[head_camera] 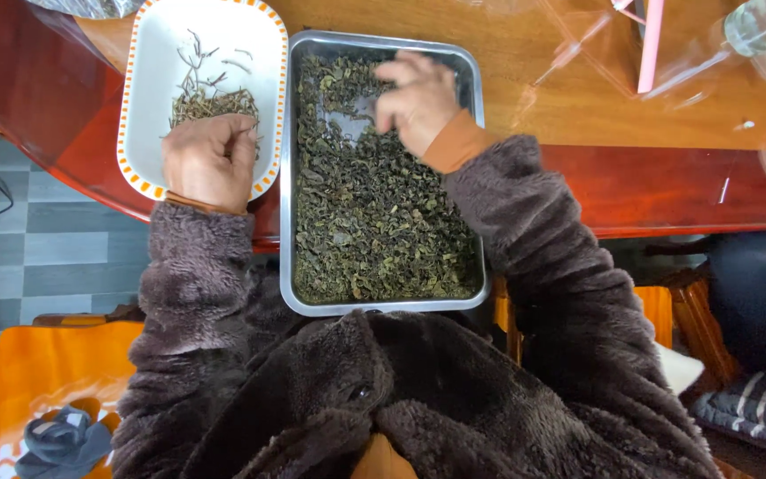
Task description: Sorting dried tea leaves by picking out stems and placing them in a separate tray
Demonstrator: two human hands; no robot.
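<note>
A rectangular metal tray (287, 222) full of dried green tea leaves (365, 222) sits in front of me at the table's edge. My right hand (418, 96) rests in the far part of the tray, fingers curled into the leaves. Whether it pinches anything I cannot tell. To the left stands a white dish with an orange-dotted rim (148, 98) that holds a small heap of stems and leaves (210, 102). My left hand (210, 160) lies fisted on the near part of this dish, knuckles up, touching the heap. Its palm is hidden.
The wooden table (560, 98) stretches to the right, under a clear cover. A pink strip (649, 44) and a clear bottle (764, 22) lie at the far right. An orange seat (46, 372) and grey floor tiles are at lower left, a dark chair at right.
</note>
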